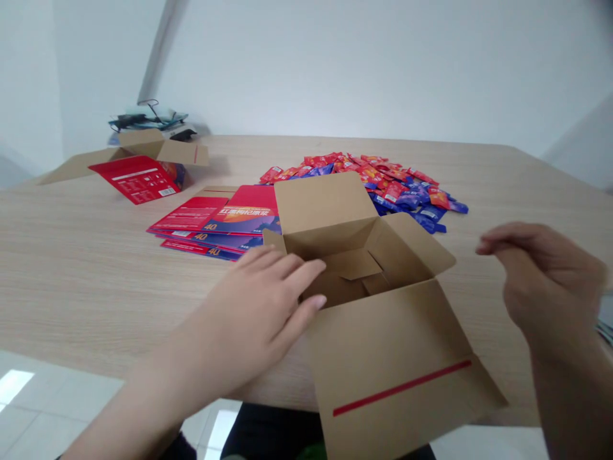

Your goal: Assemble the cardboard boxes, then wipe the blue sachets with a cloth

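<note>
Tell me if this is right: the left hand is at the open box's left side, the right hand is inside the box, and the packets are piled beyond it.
Wrong on one point: the right hand is not inside the open box. The head view shows it off to the right, apart from the box.

"Nearest, on the tabletop (86, 275)?"
"Open box (357, 265), front flap (397, 364) out past the near edge; left hand (271, 297) at its left side, right hand (541, 275) to the right, apart from it."
"Behind that?"
"Heap of sachets (397, 182), partly hidden by the back flap (325, 201)."
"To the left?"
"Stack of flat cartons (215, 220), near the box; farther left and back, second box (143, 182); behind that, jumble of items (148, 121). Behind everything, wall (335, 70)."
</note>
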Demonstrator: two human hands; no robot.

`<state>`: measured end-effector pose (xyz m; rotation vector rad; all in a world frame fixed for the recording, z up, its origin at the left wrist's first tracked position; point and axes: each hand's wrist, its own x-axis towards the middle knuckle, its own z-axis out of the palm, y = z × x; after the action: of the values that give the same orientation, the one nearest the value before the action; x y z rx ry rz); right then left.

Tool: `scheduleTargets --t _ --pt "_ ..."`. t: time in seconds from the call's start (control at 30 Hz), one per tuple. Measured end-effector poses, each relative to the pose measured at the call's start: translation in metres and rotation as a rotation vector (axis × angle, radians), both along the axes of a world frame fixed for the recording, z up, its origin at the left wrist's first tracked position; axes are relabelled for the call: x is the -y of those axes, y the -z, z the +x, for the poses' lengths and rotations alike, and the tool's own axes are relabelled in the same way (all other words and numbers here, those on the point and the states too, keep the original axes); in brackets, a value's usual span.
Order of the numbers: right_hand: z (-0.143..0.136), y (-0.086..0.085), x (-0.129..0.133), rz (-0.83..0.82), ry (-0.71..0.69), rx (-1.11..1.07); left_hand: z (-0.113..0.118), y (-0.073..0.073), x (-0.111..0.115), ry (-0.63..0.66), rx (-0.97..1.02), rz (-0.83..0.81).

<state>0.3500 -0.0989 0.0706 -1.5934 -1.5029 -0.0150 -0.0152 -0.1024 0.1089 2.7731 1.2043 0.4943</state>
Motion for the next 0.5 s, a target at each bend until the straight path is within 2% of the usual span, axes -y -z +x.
scheduleTargets --t 0.1,0.17,0.23,0.27,0.3,0.5 --pt "-0.037 -0.026 -0.026 -0.399 -0.548 0.270 0.010 0.029 0.005 -0.066 -0.234 -0.099" --pt "-0.068 -0.027 -0.051 -0.548 -0.794 0.477 0.012 0.046 0.003 -0.105 -0.262 -0.103" --pt "-0.096 -0.017 -0.074 -0.790 -0.858 0.671 0.013 0.055 0.002 -0.111 -0.245 -0.107" --pt "-0.107 -0.009 -0.084 -0.963 -0.880 0.785 0.014 0.056 0.002 -0.107 -0.234 -0.112" --pt "-0.116 0.000 -0.092 -1.066 -0.889 0.843 0.014 0.055 0.003 -0.098 -0.227 -0.117" --pt "-0.139 0.054 -0.116 -1.418 -0.924 0.983 0.022 0.042 0.005 0.062 -0.202 -0.173"
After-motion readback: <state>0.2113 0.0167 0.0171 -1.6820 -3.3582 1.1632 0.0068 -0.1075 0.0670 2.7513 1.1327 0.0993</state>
